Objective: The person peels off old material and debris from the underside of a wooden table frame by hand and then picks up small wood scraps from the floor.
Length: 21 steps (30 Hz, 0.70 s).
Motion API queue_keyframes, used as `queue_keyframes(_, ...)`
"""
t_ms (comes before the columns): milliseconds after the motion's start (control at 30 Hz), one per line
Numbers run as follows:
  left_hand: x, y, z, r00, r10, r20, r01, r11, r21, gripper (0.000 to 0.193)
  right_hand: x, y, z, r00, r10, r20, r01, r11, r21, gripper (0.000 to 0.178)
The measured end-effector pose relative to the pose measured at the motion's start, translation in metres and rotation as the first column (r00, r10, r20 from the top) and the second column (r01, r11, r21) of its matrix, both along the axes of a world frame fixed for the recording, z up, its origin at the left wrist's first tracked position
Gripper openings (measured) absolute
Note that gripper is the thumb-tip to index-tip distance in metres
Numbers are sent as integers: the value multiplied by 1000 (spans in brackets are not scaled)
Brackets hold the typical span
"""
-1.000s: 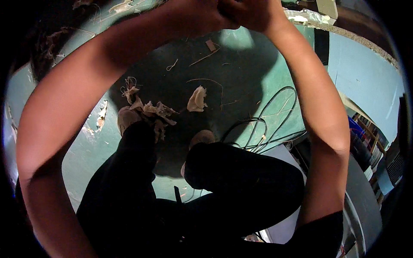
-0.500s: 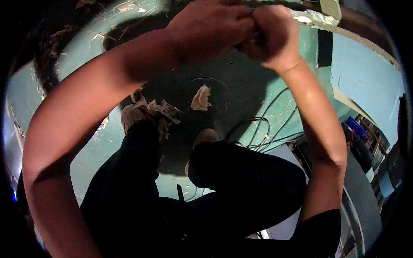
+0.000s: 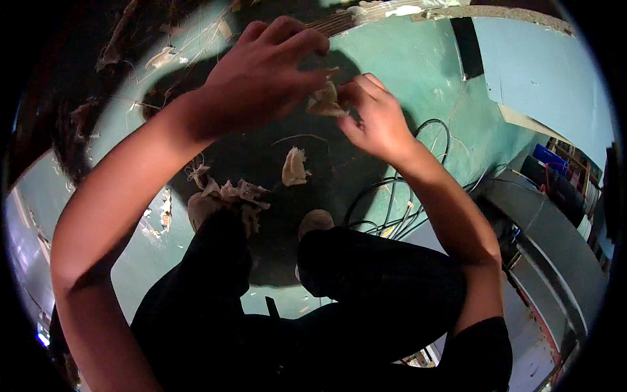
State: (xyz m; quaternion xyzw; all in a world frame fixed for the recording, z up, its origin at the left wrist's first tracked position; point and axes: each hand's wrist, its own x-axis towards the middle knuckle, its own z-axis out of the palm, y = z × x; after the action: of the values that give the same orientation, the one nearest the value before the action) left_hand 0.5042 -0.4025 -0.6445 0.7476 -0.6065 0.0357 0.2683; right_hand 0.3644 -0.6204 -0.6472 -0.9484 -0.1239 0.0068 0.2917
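Note:
A torn beige scrap, like ragged cloth or paper, hangs between my hands above the green floor. My right hand pinches its right edge between thumb and fingers. My left hand is at the scrap's upper left, its fingers bent and spread, with a gap between forefinger and thumb. The thumb side is close to the scrap; whether it touches I cannot tell. Below them another beige scrap lies on the floor. A crumpled heap of similar scraps lies by my left shoe.
Black cables loop over the green floor near my right knee. A light blue panel stands at far right, above a blue object among clutter. A grey curved metal part is at right. Straw-like debris lies far left.
My hands, close together at the far edge before, have come nearer and drawn apart. The beige scrap now shows between them. My view has shifted slightly.

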Motion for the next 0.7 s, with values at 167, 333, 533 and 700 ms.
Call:
queue_keyframes(167,4,0,0,987,60,-151,-71,995,-70,37,2,1,2,994,77,-84,-82,995,-58,24)
queue_keyframes(333,15,-15,-8,822,198,-535,-251,968,-27,39,27,-2,19,991,87,-98,-91,995,-37,19)
queue_keyframes(533,50,-47,7,529,207,-823,-42,975,219,39,89,-18,43,933,-70,354,129,981,-145,29)
queue_keyframes(700,54,-57,-27,502,117,-857,-56,993,103,32,110,-35,38,995,-44,94,70,952,-299,27)
